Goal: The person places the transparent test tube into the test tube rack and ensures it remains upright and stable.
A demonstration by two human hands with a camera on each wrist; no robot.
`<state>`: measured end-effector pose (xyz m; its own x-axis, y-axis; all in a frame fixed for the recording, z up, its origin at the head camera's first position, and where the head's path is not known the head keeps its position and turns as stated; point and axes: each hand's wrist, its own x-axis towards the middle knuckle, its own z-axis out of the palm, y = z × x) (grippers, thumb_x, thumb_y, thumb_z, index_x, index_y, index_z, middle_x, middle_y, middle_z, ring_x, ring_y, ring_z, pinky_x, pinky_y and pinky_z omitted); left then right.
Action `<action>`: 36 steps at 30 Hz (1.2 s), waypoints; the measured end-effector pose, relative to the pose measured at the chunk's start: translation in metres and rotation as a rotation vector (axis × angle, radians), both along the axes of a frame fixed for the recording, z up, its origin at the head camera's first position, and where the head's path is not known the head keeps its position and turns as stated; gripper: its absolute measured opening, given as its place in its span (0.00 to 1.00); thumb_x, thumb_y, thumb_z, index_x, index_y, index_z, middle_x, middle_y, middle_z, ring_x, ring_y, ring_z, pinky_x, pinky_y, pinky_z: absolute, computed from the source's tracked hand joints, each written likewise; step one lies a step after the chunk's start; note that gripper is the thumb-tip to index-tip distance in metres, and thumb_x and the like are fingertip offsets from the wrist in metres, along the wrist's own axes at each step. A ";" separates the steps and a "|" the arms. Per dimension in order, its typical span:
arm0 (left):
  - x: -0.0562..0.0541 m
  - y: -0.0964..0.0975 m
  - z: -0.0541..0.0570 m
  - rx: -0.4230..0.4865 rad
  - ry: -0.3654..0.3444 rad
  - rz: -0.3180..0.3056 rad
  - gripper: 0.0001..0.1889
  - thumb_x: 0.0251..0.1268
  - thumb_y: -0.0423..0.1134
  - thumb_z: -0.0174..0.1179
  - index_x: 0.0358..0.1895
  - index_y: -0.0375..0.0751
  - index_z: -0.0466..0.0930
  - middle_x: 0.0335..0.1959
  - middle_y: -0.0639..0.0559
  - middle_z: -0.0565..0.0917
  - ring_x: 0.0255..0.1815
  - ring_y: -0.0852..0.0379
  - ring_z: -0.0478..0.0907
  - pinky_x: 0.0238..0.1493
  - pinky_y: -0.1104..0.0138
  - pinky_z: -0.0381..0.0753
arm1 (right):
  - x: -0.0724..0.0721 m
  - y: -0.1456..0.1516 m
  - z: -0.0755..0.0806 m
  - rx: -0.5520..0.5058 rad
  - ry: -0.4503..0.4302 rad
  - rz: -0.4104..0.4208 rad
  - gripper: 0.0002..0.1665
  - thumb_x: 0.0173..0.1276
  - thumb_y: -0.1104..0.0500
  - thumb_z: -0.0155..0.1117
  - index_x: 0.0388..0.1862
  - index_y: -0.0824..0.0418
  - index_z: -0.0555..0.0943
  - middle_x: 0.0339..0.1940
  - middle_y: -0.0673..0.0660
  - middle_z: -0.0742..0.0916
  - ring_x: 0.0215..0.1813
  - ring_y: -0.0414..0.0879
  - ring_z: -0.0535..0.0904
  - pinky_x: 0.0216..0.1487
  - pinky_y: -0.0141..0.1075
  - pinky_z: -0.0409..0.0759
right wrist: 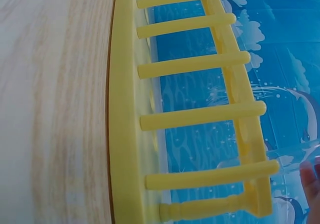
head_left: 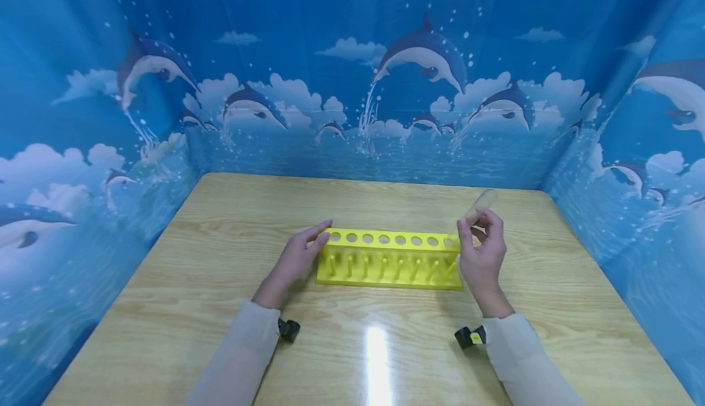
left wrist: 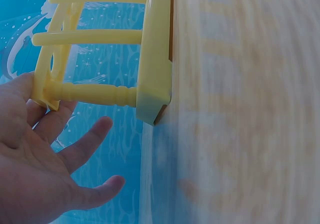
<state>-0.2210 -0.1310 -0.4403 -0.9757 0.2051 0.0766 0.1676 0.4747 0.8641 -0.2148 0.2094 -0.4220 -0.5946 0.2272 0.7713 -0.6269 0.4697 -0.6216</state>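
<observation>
A yellow test tube rack [head_left: 388,280] stands on the table, with a row of round holes along its top and a row of upright pegs below. My left hand [head_left: 297,256] holds the rack's left end at the top, thumb and fingers around the corner; in the left wrist view two fingers [left wrist: 92,141] spread free below. My right hand [head_left: 483,253] pinches a clear test tube [head_left: 487,199] near the rack's right end. The tube leans, its lower end at the rightmost hole. In the right wrist view, the tube's faint end [right wrist: 229,162] appears just under the top shelf.
The wood-grain table [head_left: 248,210] is ringed by a blue dolphin-print curtain [head_left: 308,149] at the back and sides. A small black device [head_left: 289,330] sits on the left wrist, another [head_left: 469,337] on the right. Light glares off the table's front.
</observation>
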 end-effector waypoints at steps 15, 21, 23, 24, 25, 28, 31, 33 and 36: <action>0.000 0.000 0.000 -0.003 -0.018 0.004 0.25 0.77 0.51 0.46 0.72 0.50 0.65 0.71 0.50 0.68 0.70 0.39 0.64 0.69 0.45 0.63 | 0.022 -0.017 0.027 0.036 -0.053 -0.008 0.18 0.68 0.77 0.56 0.56 0.79 0.67 0.38 0.60 0.77 0.44 0.48 0.74 0.48 0.20 0.74; 0.000 0.000 0.000 -0.005 -0.011 0.005 0.25 0.77 0.51 0.46 0.72 0.49 0.65 0.71 0.50 0.69 0.70 0.39 0.64 0.69 0.45 0.63 | 0.021 -0.017 0.024 0.029 -0.062 -0.008 0.18 0.68 0.76 0.56 0.56 0.79 0.68 0.38 0.56 0.77 0.44 0.43 0.73 0.48 0.20 0.74; 0.000 0.000 0.000 -0.003 -0.009 0.003 0.25 0.77 0.51 0.46 0.72 0.49 0.65 0.71 0.50 0.69 0.70 0.39 0.64 0.69 0.45 0.63 | 0.021 -0.016 0.024 0.025 -0.073 -0.006 0.19 0.69 0.75 0.56 0.56 0.79 0.68 0.38 0.55 0.77 0.44 0.43 0.73 0.48 0.20 0.74; 0.000 0.000 0.000 -0.002 -0.010 0.004 0.25 0.77 0.52 0.46 0.72 0.50 0.65 0.71 0.50 0.69 0.70 0.39 0.64 0.69 0.45 0.63 | 0.021 -0.016 0.024 0.026 -0.076 -0.009 0.19 0.69 0.75 0.56 0.57 0.79 0.68 0.38 0.55 0.77 0.44 0.43 0.74 0.48 0.20 0.74; 0.000 0.000 0.000 -0.002 -0.010 0.003 0.25 0.77 0.52 0.46 0.72 0.51 0.65 0.71 0.51 0.69 0.70 0.40 0.64 0.69 0.45 0.62 | 0.021 -0.016 0.023 0.028 -0.078 -0.012 0.19 0.68 0.75 0.57 0.57 0.78 0.68 0.38 0.55 0.77 0.44 0.44 0.74 0.48 0.20 0.74; 0.000 0.000 0.000 0.000 -0.012 0.003 0.25 0.77 0.52 0.45 0.72 0.50 0.65 0.71 0.50 0.69 0.70 0.39 0.64 0.69 0.45 0.62 | 0.017 -0.014 0.017 0.038 -0.087 -0.017 0.19 0.68 0.75 0.57 0.57 0.78 0.68 0.38 0.58 0.78 0.44 0.48 0.74 0.48 0.20 0.74; 0.000 0.001 0.000 -0.001 -0.013 0.005 0.25 0.77 0.51 0.45 0.72 0.49 0.65 0.71 0.50 0.69 0.70 0.39 0.64 0.69 0.45 0.62 | 0.009 -0.008 0.006 0.037 -0.092 -0.016 0.21 0.67 0.76 0.58 0.58 0.77 0.68 0.38 0.59 0.78 0.43 0.48 0.74 0.47 0.20 0.74; 0.000 0.001 0.000 -0.002 -0.013 0.007 0.25 0.77 0.52 0.45 0.72 0.49 0.65 0.71 0.50 0.69 0.70 0.40 0.64 0.69 0.46 0.62 | 0.004 -0.005 -0.001 0.032 -0.098 -0.014 0.21 0.67 0.76 0.58 0.58 0.76 0.68 0.38 0.58 0.78 0.44 0.46 0.74 0.47 0.20 0.74; 0.000 0.001 0.000 -0.004 -0.007 0.006 0.25 0.77 0.51 0.45 0.72 0.50 0.65 0.70 0.50 0.69 0.70 0.40 0.64 0.70 0.46 0.62 | 0.000 -0.002 -0.006 0.025 -0.106 -0.004 0.21 0.68 0.74 0.59 0.59 0.74 0.69 0.39 0.54 0.78 0.44 0.43 0.74 0.48 0.20 0.75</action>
<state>-0.2213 -0.1304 -0.4407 -0.9775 0.1993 0.0687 0.1584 0.4793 0.8632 -0.2145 0.2078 -0.4277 -0.6720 0.2111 0.7099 -0.5567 0.4881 -0.6722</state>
